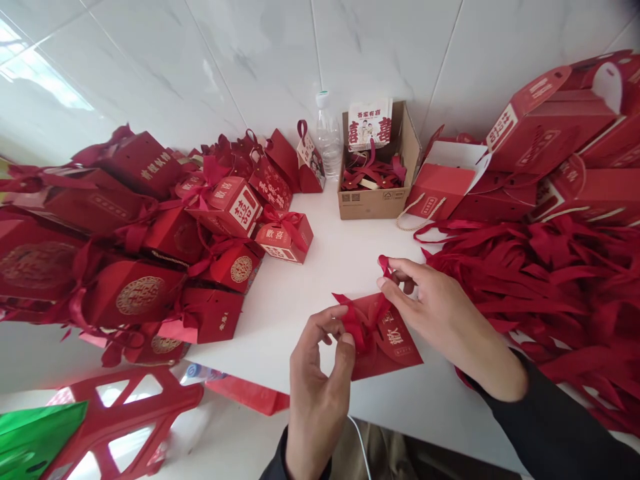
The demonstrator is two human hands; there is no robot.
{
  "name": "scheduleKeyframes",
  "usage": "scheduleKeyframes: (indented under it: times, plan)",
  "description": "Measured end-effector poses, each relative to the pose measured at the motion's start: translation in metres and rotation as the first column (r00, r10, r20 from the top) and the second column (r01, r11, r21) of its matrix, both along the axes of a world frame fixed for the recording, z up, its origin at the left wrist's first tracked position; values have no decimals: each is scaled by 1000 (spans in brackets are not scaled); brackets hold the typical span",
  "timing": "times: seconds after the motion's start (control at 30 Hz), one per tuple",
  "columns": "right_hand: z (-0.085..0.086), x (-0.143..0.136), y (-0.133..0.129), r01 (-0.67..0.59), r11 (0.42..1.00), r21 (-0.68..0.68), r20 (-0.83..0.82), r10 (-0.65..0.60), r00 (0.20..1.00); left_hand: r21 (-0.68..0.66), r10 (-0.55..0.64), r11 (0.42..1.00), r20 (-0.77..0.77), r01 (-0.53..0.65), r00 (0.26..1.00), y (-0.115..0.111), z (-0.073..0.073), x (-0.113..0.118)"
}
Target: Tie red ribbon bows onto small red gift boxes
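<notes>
1. Red gift box [386,361] lies on the counter [330,247] right before me, toward the near edge, printed flap upward, with a red ribbon [358,333] across its top.
2. My right fingers [407,268] are pinched together on one length of that ribbon, raised above the far side of the box.
3. My left fingers [345,360] curl at the ribbon over the left side, thumb and forefinger nearly meeting; the cloth bunches there, so I can't tell whether they grip it or only steady it.
4. I judge this to be the bow-tying step: the ribbon looks gathered but not yet drawn neat.
5. The next move seems to call for pulling both sides evenly, gently enough not to crush the top.
6. Bowed boxes [231,208] at the left give me the pattern; loose ribbons [530,287] heap at the right.
</notes>
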State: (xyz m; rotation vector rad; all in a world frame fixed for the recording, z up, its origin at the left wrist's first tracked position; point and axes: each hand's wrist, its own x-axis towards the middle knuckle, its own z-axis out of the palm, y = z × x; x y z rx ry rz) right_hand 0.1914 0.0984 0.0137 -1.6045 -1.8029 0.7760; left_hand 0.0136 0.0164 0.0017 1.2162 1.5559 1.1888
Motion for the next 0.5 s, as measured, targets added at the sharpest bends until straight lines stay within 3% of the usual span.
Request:
scheduleKeyframes:
  times: [0.27, 0.43, 0.5]
  plan:
    - [7, 11, -3, -29, 998, -54, -81, 24, 996, 7, 15, 1000, -29, -14, 999, -3, 1, 0]
    - [9, 0, -7, 7, 991, 132, -103, 7, 995, 5, 4, 1000, -31, -4, 1000, -1, 0, 0]
    - [9, -1, -6, -44, 994, 96, -109, 55, 993, 0, 6, 1000, -35, -6, 999, -1, 0, -1]
